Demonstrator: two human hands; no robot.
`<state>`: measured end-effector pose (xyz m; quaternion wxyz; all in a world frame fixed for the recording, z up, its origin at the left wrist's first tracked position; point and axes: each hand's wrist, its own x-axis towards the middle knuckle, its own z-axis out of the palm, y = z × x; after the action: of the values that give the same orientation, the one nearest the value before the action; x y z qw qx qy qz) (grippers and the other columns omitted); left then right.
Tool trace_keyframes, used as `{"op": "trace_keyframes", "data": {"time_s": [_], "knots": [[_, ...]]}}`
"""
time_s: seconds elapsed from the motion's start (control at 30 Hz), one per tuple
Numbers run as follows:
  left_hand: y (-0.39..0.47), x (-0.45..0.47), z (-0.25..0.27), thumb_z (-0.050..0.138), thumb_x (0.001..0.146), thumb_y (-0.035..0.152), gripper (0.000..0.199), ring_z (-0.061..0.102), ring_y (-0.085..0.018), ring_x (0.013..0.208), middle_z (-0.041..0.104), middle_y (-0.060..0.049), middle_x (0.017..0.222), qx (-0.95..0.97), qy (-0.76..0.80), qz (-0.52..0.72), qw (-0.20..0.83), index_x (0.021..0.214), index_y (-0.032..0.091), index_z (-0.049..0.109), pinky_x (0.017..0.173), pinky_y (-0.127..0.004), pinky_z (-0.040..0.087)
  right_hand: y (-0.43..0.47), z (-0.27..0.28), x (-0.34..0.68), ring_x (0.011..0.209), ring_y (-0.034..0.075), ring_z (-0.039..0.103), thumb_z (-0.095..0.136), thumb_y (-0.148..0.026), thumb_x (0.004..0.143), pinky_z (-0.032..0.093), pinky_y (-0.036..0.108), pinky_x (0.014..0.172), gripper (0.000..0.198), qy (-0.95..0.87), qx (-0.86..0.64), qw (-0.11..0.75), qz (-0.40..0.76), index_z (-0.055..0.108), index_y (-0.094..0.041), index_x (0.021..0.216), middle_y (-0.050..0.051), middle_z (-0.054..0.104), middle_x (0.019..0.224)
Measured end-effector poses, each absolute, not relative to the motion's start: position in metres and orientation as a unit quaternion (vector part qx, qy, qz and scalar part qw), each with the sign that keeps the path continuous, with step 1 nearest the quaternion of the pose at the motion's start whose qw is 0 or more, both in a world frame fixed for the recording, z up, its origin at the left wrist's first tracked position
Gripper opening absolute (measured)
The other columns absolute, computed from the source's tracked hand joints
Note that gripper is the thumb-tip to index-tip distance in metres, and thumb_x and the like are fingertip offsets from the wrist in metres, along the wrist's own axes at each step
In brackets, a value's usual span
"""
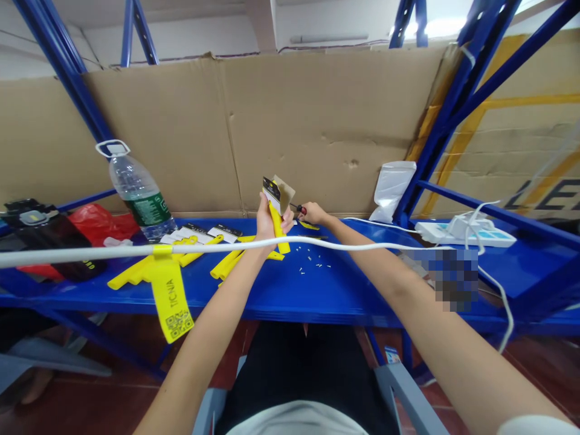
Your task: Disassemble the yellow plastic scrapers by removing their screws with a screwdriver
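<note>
My left hand (265, 219) is closed around a yellow-handled tool (277, 225), held upright with a black-and-white card at its top end. My right hand (316, 214) grips a screwdriver (301, 209) with a red and black handle, its shaft pointing left towards the card. Below that hand a small yellow piece (309, 226) lies on the blue shelf (290, 296). Several small screws (318, 264) are scattered in front of my hands. More yellow handles (226, 263) lie to the left, some with black-and-white cards (193, 232) at their ends.
On the left stand a large clear water bottle (140, 193) and a dark bottle (58, 238), with a red plastic bag (100, 222) between. A white cable (344, 246) with a yellow tag (170, 296) crosses in front. At the right is a white power strip (466, 232); cardboard (317, 121) backs the shelf.
</note>
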<state>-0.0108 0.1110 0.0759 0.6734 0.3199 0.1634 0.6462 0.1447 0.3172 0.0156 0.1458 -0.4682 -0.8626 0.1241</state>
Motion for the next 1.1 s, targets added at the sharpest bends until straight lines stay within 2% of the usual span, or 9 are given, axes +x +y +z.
{"op": "trace_keyframes", "data": {"time_s": [0.27, 0.5, 0.6, 0.7, 0.77, 0.83, 0.97, 1.1], "knots": [[0.106, -0.027, 0.085, 0.015, 0.122, 0.079, 0.085, 0.036, -0.009, 0.036, 0.045, 0.0, 0.054, 0.292, 0.133, 0.678, 0.661, 0.065, 0.024, 0.045, 0.032, -0.023, 0.03, 0.309, 0.014, 0.146, 0.126, 0.028, 0.077, 0.078, -0.045, 0.113, 0.069, 0.05, 0.108, 0.042, -0.843, -0.517, 0.131, 0.072, 0.074, -0.02, 0.145, 0.012, 0.075, 0.147], [0.108, -0.03, 0.087, 0.018, 0.123, 0.077, 0.08, 0.036, -0.01, 0.036, 0.046, 0.0, 0.054, 0.27, 0.13, 0.692, 0.657, 0.067, 0.025, 0.043, 0.031, -0.023, 0.029, 0.295, 0.029, 0.148, 0.125, 0.028, 0.077, 0.079, -0.046, 0.113, 0.069, 0.05, 0.107, 0.041, -0.842, -0.513, 0.144, 0.088, 0.075, -0.019, 0.144, 0.012, 0.075, 0.146], [0.111, -0.029, 0.084, 0.019, 0.122, 0.078, 0.08, 0.037, -0.01, 0.036, 0.046, 0.0, 0.054, 0.268, 0.128, 0.69, 0.66, 0.068, 0.025, 0.045, 0.031, -0.023, 0.029, 0.28, 0.044, 0.16, 0.115, 0.024, 0.079, 0.08, -0.044, 0.112, 0.069, 0.044, 0.101, 0.032, -0.843, -0.497, 0.173, 0.11, 0.078, -0.017, 0.129, 0.01, 0.08, 0.131], [0.113, -0.027, 0.081, 0.024, 0.121, 0.08, 0.079, 0.039, -0.011, 0.036, 0.047, 0.0, 0.054, 0.267, 0.126, 0.688, 0.663, 0.07, 0.025, 0.047, 0.032, -0.023, 0.031, 0.256, 0.061, 0.181, 0.094, 0.02, 0.078, 0.088, -0.027, 0.096, 0.062, 0.029, 0.085, 0.017, -0.857, -0.453, 0.182, 0.164, 0.082, -0.013, 0.101, 0.007, 0.087, 0.109], [0.113, -0.026, 0.08, 0.028, 0.12, 0.082, 0.079, 0.039, -0.01, 0.037, 0.048, 0.0, 0.055, 0.266, 0.131, 0.686, 0.665, 0.07, 0.025, 0.049, 0.032, -0.023, 0.031, 0.236, 0.068, 0.196, 0.077, 0.015, 0.072, 0.087, -0.023, 0.086, 0.055, 0.025, 0.071, 0.013, -0.868, -0.419, 0.16, 0.212, 0.082, -0.013, 0.093, 0.006, 0.087, 0.098], [0.113, -0.025, 0.08, 0.029, 0.12, 0.082, 0.079, 0.038, -0.01, 0.037, 0.048, 0.0, 0.055, 0.269, 0.141, 0.684, 0.663, 0.071, 0.024, 0.05, 0.032, -0.023, 0.031, 0.216, 0.07, 0.207, 0.065, 0.013, 0.063, 0.086, -0.026, 0.082, 0.048, 0.025, 0.06, 0.013, -0.875, -0.393, 0.129, 0.252, 0.083, -0.015, 0.087, 0.003, 0.082, 0.082], [0.112, -0.023, 0.079, 0.03, 0.121, 0.08, 0.078, 0.037, -0.009, 0.037, 0.048, 0.0, 0.056, 0.279, 0.162, 0.686, 0.652, 0.071, 0.024, 0.05, 0.033, -0.022, 0.031, 0.18, 0.061, 0.22, 0.063, 0.014, 0.061, 0.092, -0.036, 0.075, 0.046, 0.026, 0.06, 0.021, -0.881, -0.354, 0.095, 0.299, 0.08, -0.019, 0.073, 0.001, 0.076, 0.071], [0.113, -0.021, 0.076, 0.042, 0.119, 0.08, 0.075, 0.039, -0.009, 0.037, 0.049, 0.001, 0.056, 0.298, 0.175, 0.689, 0.638, 0.072, 0.024, 0.052, 0.034, -0.021, 0.033, 0.161, 0.052, 0.226, 0.061, 0.014, 0.061, 0.093, -0.037, 0.073, 0.045, 0.026, 0.057, 0.019, -0.876, -0.335, 0.08, 0.337, 0.088, -0.021, 0.082, 0.0, 0.078, 0.071]]}}
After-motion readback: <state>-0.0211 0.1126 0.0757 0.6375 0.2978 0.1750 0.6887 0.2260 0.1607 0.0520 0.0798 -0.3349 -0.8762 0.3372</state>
